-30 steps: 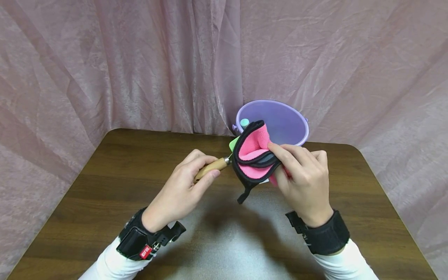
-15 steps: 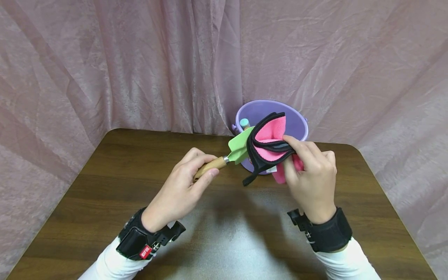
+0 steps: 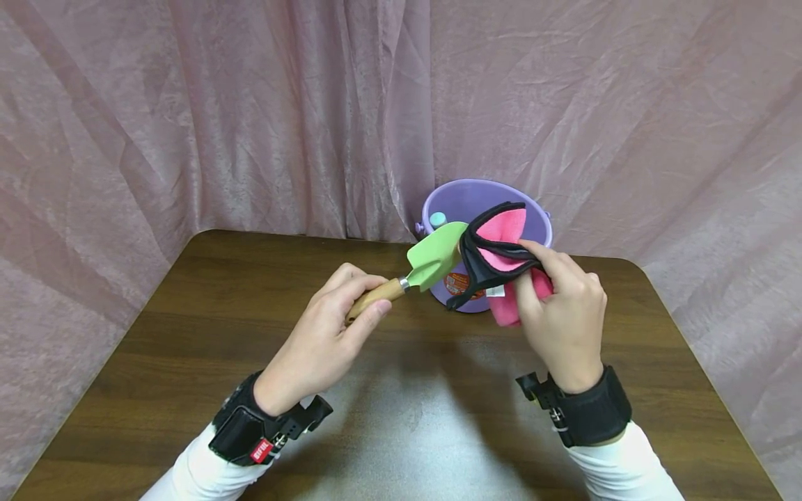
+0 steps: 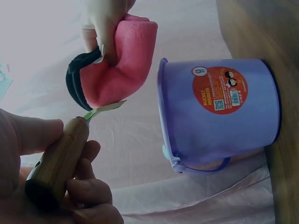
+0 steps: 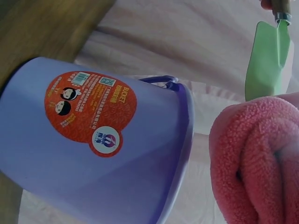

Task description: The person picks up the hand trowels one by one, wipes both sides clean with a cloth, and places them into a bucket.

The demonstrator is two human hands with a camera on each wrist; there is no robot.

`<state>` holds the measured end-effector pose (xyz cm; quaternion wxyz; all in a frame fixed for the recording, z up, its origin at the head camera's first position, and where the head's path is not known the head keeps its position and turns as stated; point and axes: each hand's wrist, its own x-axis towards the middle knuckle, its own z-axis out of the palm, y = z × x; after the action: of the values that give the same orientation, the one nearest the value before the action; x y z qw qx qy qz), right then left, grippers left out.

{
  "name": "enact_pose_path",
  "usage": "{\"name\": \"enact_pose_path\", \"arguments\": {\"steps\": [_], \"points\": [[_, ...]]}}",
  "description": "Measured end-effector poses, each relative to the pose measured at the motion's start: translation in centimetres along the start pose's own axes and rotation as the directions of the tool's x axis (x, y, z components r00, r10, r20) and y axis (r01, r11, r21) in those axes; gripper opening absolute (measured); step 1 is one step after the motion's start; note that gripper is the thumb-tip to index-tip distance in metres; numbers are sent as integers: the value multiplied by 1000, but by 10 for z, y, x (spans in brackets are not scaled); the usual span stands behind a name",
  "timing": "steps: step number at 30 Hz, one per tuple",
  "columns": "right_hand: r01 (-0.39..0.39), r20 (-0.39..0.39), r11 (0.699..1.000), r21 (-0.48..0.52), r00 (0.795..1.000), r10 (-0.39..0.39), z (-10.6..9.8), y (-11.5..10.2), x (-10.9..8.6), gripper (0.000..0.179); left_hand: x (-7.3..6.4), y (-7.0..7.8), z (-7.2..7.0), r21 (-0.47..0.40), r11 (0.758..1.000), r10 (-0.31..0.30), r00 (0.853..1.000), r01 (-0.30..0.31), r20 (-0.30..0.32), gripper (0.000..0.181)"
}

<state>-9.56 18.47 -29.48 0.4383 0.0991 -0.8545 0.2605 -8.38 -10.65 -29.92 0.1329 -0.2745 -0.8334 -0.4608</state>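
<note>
My left hand [image 3: 322,334] grips the wooden handle of a garden trowel [image 3: 432,256], whose green blade points up and right. Thumb and fingers wrap the handle in the left wrist view. A folded pink fleecy cloth [image 3: 504,224], edged in black with a small hanging loop, is pinched by my right hand [image 3: 564,306]. Part of the cloth lies at the blade's tip and hides its end. In the right wrist view the fleecy folds [image 5: 243,158] meet the lower end of the green blade [image 5: 262,65]. Both are in the air in front of the bucket.
A purple bucket [image 4: 180,88] with an orange label stands at the table's back edge. Inside its left rim shows a pale mint round-ended thing [image 3: 438,220]. The brown wooden table [image 3: 200,334] meets a pink curtain [image 3: 301,118] behind it.
My right hand and the cloth have moved right along the blade, so most of the green blade now shows. My left hand has stayed nearly still on the trowel handle.
</note>
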Motion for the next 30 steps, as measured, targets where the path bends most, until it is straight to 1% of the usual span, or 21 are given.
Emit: {"name": "enact_pose_path", "arguments": {"steps": [8, 15, 20, 24, 30], "points": [[-34, 19, 999, -29, 999, 34, 1, 4, 0, 26, 0, 0, 0, -4, 1000, -6, 1000, 6, -5, 25], [-24, 9, 999, -28, 1000, 24, 1, 2, 0, 27, 0, -1, 1, 4, 1000, -16, 1000, 16, 0, 25], [22, 3, 999, -27, 1000, -22, 1, -1, -1, 28, -1, -1, 2, 6, 1000, -24, 1000, 24, 11, 26], [65, -16, 998, -17, 998, -65, 2, -3, -2, 29, -1, 0, 2, 3, 1000, -29, 999, 29, 18, 25], [158, -40, 987, -26, 987, -159, 1, -9, -3, 30, -1, 0, 2, 7, 999, -32, 999, 32, 24, 25]]}}
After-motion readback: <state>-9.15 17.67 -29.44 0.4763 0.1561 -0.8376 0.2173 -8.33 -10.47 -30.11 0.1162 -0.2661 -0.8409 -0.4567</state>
